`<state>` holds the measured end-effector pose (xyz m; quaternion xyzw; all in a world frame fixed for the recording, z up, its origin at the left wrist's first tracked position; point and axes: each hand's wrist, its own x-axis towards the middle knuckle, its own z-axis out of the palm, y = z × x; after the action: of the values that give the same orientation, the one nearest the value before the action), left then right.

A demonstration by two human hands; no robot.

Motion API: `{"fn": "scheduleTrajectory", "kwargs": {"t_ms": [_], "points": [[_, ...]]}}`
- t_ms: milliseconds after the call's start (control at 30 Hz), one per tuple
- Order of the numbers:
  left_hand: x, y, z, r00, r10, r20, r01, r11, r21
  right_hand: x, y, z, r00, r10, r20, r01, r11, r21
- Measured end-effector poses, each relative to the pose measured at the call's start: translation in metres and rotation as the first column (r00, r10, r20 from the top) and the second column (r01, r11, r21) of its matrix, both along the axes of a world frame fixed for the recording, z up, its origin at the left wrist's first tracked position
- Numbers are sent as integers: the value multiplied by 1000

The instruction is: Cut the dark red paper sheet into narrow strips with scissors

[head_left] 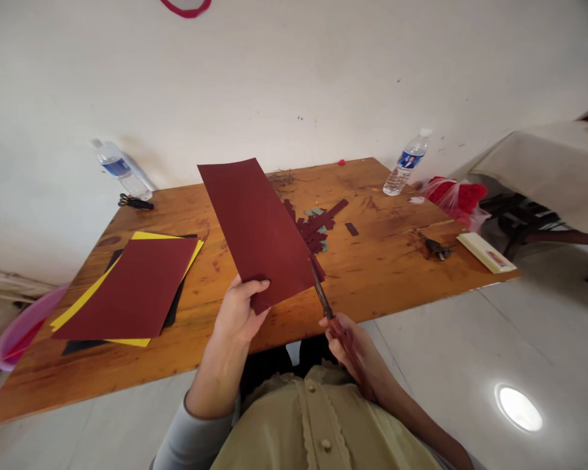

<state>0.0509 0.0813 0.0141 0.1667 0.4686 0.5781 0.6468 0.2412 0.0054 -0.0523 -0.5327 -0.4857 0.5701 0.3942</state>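
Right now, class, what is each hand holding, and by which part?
The left hand holds a dark red sheet near its lower left corner, thumb on top. The right hand holds scissors by the handles.

Maroon sheet (255,228); scissor handle (345,341) seemingly reddish.

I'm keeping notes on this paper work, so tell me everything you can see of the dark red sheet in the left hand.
The dark red sheet looks like plain paper or thin card, longer than wide and fairly flat. It is held at a slant above the wooden table. The left hand grips it near its near left corner, thumb on the upper face. The scissors meet it near its near right corner; how far any cut runs is unclear.
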Motion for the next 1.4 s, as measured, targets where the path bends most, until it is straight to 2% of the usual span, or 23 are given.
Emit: {"fn": "scheduleTrajectory", "kwargs": {"t_ms": [600, 933, 1400], "points": [[1, 0, 0, 1000, 25, 15, -24, 1000, -14, 0, 2, 3, 998, -13, 66, 14, 1000, -5], [4, -1, 4, 999, 44, 10, -44, 999, 5, 1, -2, -9, 998, -29, 54, 28, 999, 20], [5, -4, 9, 1000, 4, -11, -4, 1000, 4, 0, 0, -5, 1000, -23, -13, 23, 1000, -5]]}}
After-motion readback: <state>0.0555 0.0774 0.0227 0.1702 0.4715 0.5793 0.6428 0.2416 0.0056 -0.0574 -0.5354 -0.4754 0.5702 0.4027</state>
